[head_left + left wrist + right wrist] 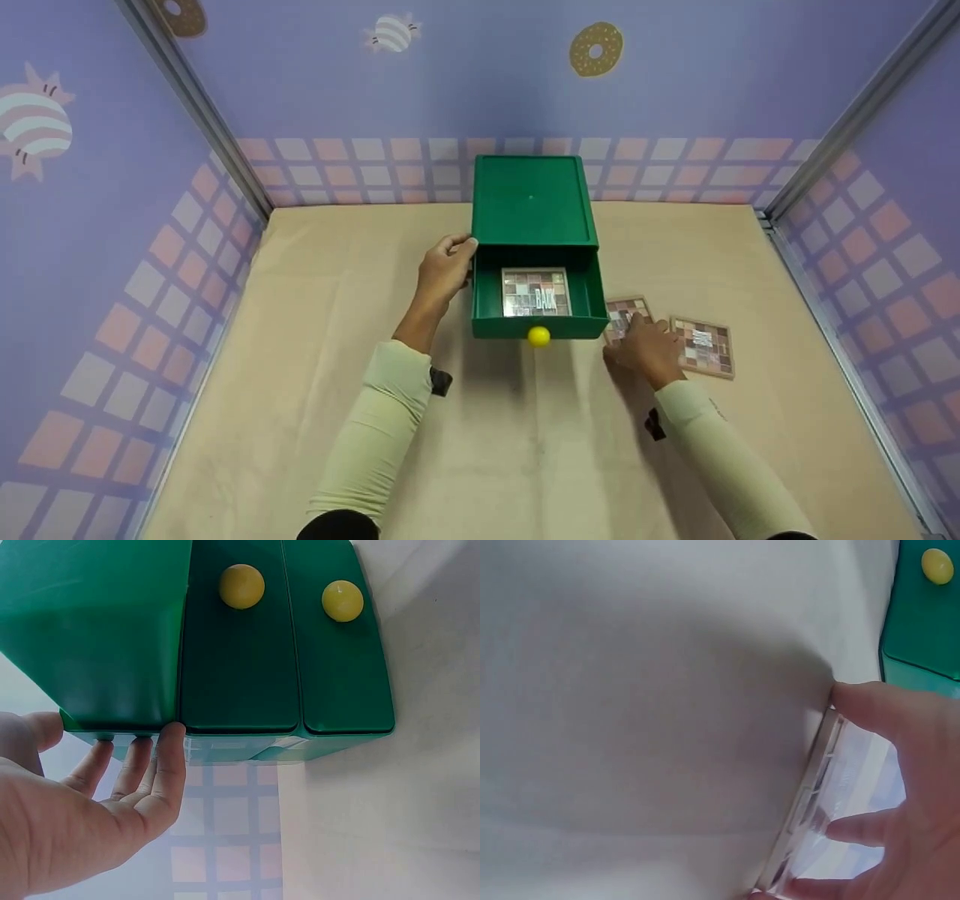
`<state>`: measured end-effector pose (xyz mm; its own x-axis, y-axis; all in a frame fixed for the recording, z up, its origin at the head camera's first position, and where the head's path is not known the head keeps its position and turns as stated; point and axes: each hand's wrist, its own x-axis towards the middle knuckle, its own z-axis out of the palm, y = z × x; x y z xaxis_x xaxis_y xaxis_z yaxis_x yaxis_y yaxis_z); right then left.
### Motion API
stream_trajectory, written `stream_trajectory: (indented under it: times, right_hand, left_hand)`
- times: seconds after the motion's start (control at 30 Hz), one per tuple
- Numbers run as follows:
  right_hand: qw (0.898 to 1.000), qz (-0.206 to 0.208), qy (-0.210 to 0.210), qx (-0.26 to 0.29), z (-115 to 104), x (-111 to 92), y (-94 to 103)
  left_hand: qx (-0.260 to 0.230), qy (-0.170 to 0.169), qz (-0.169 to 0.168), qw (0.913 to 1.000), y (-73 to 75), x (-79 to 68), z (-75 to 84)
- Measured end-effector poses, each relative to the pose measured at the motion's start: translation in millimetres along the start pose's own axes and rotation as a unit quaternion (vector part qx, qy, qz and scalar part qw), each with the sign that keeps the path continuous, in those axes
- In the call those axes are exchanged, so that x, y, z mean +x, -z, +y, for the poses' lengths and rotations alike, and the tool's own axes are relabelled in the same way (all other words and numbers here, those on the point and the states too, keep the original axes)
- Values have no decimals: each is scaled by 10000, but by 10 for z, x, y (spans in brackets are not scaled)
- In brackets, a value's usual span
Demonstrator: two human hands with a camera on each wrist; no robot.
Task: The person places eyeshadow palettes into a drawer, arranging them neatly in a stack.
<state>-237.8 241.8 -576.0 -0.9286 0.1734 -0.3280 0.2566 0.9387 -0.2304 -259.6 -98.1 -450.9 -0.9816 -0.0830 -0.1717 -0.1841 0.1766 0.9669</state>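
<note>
A green drawer cabinet (529, 199) stands toward the back, its top drawer (491, 328) pulled out by a yellow knob (538, 337). Inside that drawer lies an eyeshadow palette (535, 292) with a clear, lettered lid. My left hand (446, 274) rests against the cabinet's left side by the drawer, fingertips touching the side in the left wrist view. To the right of the cabinet, my right hand (645, 349) grips a second palette (626, 315) at its edges, thumb at one end and fingers at the other. Part of this palette is hidden under the hand.
A third palette (703, 346) lies on the beige tabletop (337, 300) just right of my right hand. Two lower drawers with yellow knobs (241, 586) are closed below the open one. Printed purple walls (480, 82) enclose the back and sides.
</note>
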Motion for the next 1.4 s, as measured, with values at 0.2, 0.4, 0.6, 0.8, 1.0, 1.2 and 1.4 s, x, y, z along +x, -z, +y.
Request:
stream_trajectory:
  times: [0.2,0.4,0.6,0.8,1.0,1.2,1.4]
  right_hand:
    - [9995,221,112,202,42,34,-29]
    - [9976,519,257,380,70,6,-4]
    - [9953,706,327,578,107,0,48]
    - [9939,813,465,575,108,-11,215]
    - [9894,1007,686,793,44,-94,478]
    - [9863,1173,802,840,-15,-175,705]
    - [9833,1301,912,884,-71,-242,922]
  left_hand:
    - [-2,45,19,10000,-9,10,-5]
    - [56,34,-2,10000,0,-1,10]
    - [139,-4,-41,9999,1,-7,18]
    - [107,33,-44,9999,-1,0,15]
    - [95,76,-2,9999,-2,4,12]
    - [76,96,27,9999,-8,4,16]
    - [74,85,5,9999,-6,1,15]
